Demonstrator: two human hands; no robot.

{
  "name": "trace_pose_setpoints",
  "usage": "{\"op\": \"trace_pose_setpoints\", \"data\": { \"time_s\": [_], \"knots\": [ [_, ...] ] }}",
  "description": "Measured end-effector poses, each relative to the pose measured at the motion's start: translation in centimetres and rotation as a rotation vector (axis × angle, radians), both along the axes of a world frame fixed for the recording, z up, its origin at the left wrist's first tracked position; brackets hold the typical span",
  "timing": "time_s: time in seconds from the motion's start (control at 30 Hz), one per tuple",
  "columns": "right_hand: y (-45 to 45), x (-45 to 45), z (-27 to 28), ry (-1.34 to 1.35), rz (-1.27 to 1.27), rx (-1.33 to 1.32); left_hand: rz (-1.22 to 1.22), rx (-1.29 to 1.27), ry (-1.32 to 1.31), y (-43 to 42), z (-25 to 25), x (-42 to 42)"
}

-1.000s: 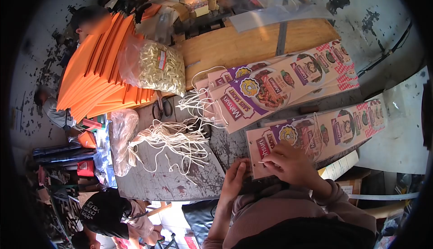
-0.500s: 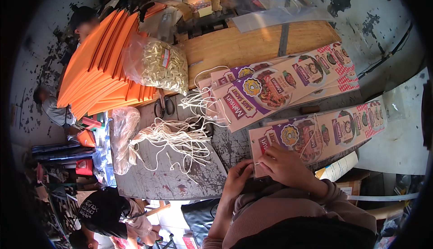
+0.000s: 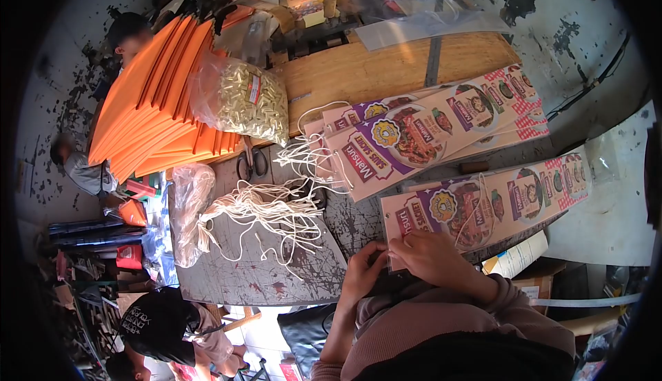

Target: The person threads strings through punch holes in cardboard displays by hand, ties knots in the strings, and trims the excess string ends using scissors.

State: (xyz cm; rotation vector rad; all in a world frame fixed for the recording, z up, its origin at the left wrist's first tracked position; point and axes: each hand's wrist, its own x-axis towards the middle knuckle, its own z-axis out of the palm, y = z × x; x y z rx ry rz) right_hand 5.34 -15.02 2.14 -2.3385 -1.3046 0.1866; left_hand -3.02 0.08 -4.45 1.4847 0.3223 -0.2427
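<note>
My right hand (image 3: 429,255) is closed in a pinch at the lower left corner of a printed pink card (image 3: 476,208), where a white cord lies across its face. Just left of that corner, my left hand (image 3: 364,271) is closed too, its fingertips at the card's edge. What the fingertips hold is too small to make out. Above lies a fanned stack of similar cards (image 3: 414,133) with white cords at its left end. A loose bundle of white cords (image 3: 269,215) rests on the grey table left of my hands.
Black scissors (image 3: 251,163) lie above the cords. Beside them are a clear bag of gold metal pieces (image 3: 252,102) and stacked orange sheets (image 3: 155,98). A wooden board (image 3: 331,71) spans the back. A person in black (image 3: 155,326) is at the lower left; others are farther left.
My right hand has moved slightly left and down toward the card's corner. My left hand has shifted a little right, so the fingertips of both hands are now close together.
</note>
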Motion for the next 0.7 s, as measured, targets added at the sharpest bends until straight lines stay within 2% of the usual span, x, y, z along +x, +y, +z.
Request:
{"op": "trace_pose_setpoints", "data": {
  "time_s": [0.13, 0.3, 0.43, 0.5, 0.63, 0.7],
  "knots": [
    [-0.2, 0.1, -0.2, -0.054, 0.006, 0.038, 0.077, -0.044, -0.032, -0.3, 0.8, 0.2],
    [-0.1, 0.1, -0.2, -0.025, 0.01, 0.067, -0.012, -0.046, -0.146, -0.2, 0.0, 0.0],
    [-0.2, 0.3, 0.1, 0.013, 0.021, 0.087, 0.015, -0.093, -0.119, -0.4, 0.0, -0.1],
    [-0.4, 0.4, 0.1, 0.037, 0.045, 0.076, 0.07, -0.107, 0.049, -0.5, 0.8, 0.0],
    [-0.6, 0.4, -0.2, 0.068, 0.051, 0.069, 0.1, -0.127, 0.032, -0.5, 0.6, 0.0],
    [-0.6, 0.4, 0.2, 0.086, 0.046, 0.052, 0.066, -0.039, -0.015, -0.6, 0.2, 0.1]
  ]
}}
